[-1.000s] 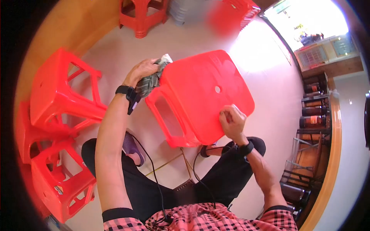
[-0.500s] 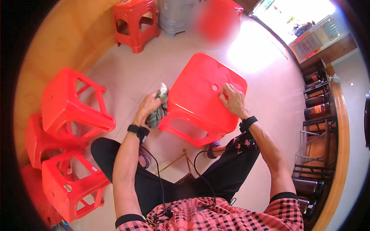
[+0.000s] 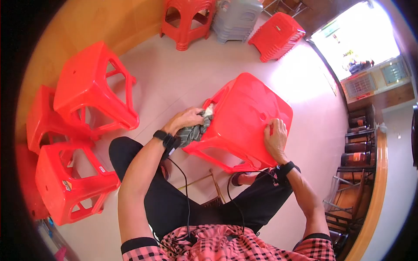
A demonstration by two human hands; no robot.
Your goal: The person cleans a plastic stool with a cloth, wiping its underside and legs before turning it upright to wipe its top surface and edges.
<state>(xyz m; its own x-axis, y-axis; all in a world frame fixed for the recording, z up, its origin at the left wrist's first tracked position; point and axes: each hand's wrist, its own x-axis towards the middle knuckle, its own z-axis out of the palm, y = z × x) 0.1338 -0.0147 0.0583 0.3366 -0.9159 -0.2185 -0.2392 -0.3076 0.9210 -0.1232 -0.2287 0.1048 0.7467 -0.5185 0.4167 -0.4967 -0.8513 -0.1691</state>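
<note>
A red plastic stool (image 3: 246, 115) stands in front of me between my knees, with a small round hole in its seat. My left hand (image 3: 190, 119) is closed around a crumpled grey-and-white cloth (image 3: 191, 134), pressed to the stool's left side near the leg opening. Part of the cloth is hidden by my fingers. On the seat's right part, close to the hole, rests my right hand (image 3: 275, 137), its fingers curled against the stool. Both wrists carry black straps.
Several red stools (image 3: 82, 82) stand at the left by the wooden wall. At the back are another red stool (image 3: 185, 21), a grey stool stack (image 3: 235, 19) and a red stool stack (image 3: 281, 32). Dark folding furniture (image 3: 359, 148) lines the right wall. Black cables (image 3: 186, 191) hang near my lap.
My left hand has moved with the cloth further along the stool's left side. The right hand stays on the seat. The whole view has shifted, bringing the back stool stack into clearer sight.
</note>
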